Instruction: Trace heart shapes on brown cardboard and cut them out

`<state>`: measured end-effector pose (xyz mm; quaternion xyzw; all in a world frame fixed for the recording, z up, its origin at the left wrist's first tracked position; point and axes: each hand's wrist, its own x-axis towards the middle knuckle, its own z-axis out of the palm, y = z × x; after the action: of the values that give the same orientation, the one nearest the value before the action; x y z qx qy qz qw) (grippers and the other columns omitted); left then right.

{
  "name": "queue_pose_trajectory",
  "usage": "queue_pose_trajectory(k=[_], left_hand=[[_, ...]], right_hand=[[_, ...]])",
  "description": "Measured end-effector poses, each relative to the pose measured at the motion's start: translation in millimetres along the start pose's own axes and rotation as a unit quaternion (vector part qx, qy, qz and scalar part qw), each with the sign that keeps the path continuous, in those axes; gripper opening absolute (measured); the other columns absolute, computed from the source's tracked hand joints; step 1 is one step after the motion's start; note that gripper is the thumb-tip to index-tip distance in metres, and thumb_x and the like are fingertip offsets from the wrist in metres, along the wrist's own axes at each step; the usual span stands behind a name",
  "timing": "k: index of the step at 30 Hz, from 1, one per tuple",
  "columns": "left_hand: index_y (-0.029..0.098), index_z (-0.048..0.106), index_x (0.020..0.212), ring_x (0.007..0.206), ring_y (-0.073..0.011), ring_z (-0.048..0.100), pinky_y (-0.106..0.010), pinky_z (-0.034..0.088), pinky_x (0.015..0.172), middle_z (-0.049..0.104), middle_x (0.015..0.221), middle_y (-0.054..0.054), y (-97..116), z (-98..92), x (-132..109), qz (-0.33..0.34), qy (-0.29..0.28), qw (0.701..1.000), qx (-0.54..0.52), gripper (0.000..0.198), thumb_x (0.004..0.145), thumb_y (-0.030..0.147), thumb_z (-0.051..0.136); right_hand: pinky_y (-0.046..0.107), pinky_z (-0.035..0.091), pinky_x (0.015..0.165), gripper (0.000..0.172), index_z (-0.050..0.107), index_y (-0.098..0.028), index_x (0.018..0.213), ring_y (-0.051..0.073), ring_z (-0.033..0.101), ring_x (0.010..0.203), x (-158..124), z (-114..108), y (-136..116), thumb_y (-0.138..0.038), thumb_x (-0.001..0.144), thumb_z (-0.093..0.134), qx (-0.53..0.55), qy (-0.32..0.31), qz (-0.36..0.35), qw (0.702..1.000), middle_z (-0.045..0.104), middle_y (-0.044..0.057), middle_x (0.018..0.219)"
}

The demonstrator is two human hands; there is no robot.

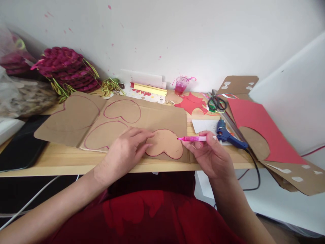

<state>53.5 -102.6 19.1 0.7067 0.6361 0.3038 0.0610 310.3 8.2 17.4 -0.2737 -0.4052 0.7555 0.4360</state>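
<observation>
1. White wall, spattered with pink, backs a wooden counter. A big cardboard sheet lies along the counter's front edge, with heart outlines drawn on its left part.
2. The left hand lies flat with fingers spread on a cardboard heart near the front edge. The pressure is probably there to stop the heart sliding.
3. The right hand is closed around a pink marker, held low and nearly level. Its tip touches the heart's right rim, where a line can hug the edge.
4. The two hands are apart, one on each side of the heart.
5. A glue gun lies just behind the right hand. Scissors and red stars sit toward the back edge, within reach but off the sheet.
</observation>
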Motion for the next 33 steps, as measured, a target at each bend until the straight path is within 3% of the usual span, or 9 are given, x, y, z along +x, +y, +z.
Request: queue_pose_trajectory(k=[5, 9, 13, 16, 19, 23, 33], left_hand=[[0.02, 0.076, 0.111, 0.092, -0.0198, 0.07, -0.033, 0.056, 0.085, 0.077, 0.096, -0.005, 5, -3.8, 6, 0.018, -0.008, 1.0, -0.014, 0.022, 0.102, 0.022, 0.056], [0.017, 0.076, 0.109, 0.097, -0.0184, 0.07, -0.031, 0.058, 0.088, 0.077, 0.104, -0.007, 10, 2.2, 12, 0.079, -0.021, 0.995, -0.053, 0.025, 0.102, 0.014, 0.052], [0.018, 0.076, 0.107, 0.105, -0.0184, 0.069, -0.031, 0.058, 0.091, 0.075, 0.114, -0.008, 17, 11.0, 18, 0.119, -0.051, 0.988, -0.085, 0.026, 0.105, 0.02, 0.051], [0.022, 0.072, 0.12, 0.123, -0.0198, 0.064, -0.034, 0.055, 0.105, 0.071, 0.129, -0.008, 20, 16.0, 19, 0.127, -0.088, 0.983, -0.095, 0.026, 0.104, 0.016, 0.052], [0.027, 0.066, 0.131, 0.135, -0.0204, 0.057, -0.04, 0.049, 0.115, 0.063, 0.143, -0.006, 25, 18.3, 17, 0.124, -0.134, 0.979, -0.089, 0.042, 0.099, 0.005, 0.05], [0.024, 0.065, 0.132, 0.134, -0.0239, 0.058, -0.043, 0.051, 0.112, 0.065, 0.139, -0.008, 28, 19.7, 17, 0.119, -0.166, 0.978, -0.046, 0.047, 0.095, -0.001, 0.05], [0.025, 0.072, 0.125, 0.124, -0.0231, 0.065, -0.04, 0.053, 0.107, 0.07, 0.136, -0.007, 15, 26.0, 21, 0.119, -0.171, 0.977, -0.04, 0.037, 0.101, 0.011, 0.047]], right_hand=[[0.057, 0.049, 0.113, 0.015, 0.075, -0.028, 0.091, 0.022, 0.071, 0.09, 0, 2, -1, -0.043, 0.089, 0.076, 0.004, 0.006, 0.012, 1.0, 0.056, -0.004, 0.064], [0.058, 0.046, 0.115, 0.014, 0.074, -0.029, 0.091, 0.023, 0.073, 0.096, 0, 2, -1, -0.043, 0.09, 0.076, 0.0, 0.008, 0.017, 1.0, 0.055, -0.005, 0.062], [0.057, 0.046, 0.117, 0.014, 0.073, -0.029, 0.091, 0.022, 0.073, 0.091, -1, 2, -2, -0.043, 0.091, 0.074, -0.007, 0.009, 0.017, 1.0, 0.056, -0.005, 0.062], [0.056, 0.046, 0.116, 0.015, 0.073, -0.029, 0.09, 0.021, 0.073, 0.09, -1, 2, -2, -0.043, 0.09, 0.075, -0.005, 0.009, 0.019, 1.0, 0.057, -0.005, 0.063], [0.056, 0.048, 0.115, 0.015, 0.073, -0.029, 0.09, 0.021, 0.072, 0.091, 0, 1, -2, -0.044, 0.09, 0.075, -0.012, 0.007, 0.018, 1.0, 0.058, -0.005, 0.064], [0.057, 0.048, 0.114, 0.015, 0.073, -0.029, 0.092, 0.02, 0.072, 0.088, 0, 1, -2, -0.044, 0.091, 0.074, -0.014, 0.008, 0.013, 1.0, 0.058, -0.005, 0.063], [0.058, 0.045, 0.118, 0.012, 0.071, -0.029, 0.087, 0.021, 0.072, 0.09, 1, 2, -2, -0.04, 0.088, 0.076, 0.001, 0.008, 0.022, 1.0, 0.056, -0.006, 0.061]])
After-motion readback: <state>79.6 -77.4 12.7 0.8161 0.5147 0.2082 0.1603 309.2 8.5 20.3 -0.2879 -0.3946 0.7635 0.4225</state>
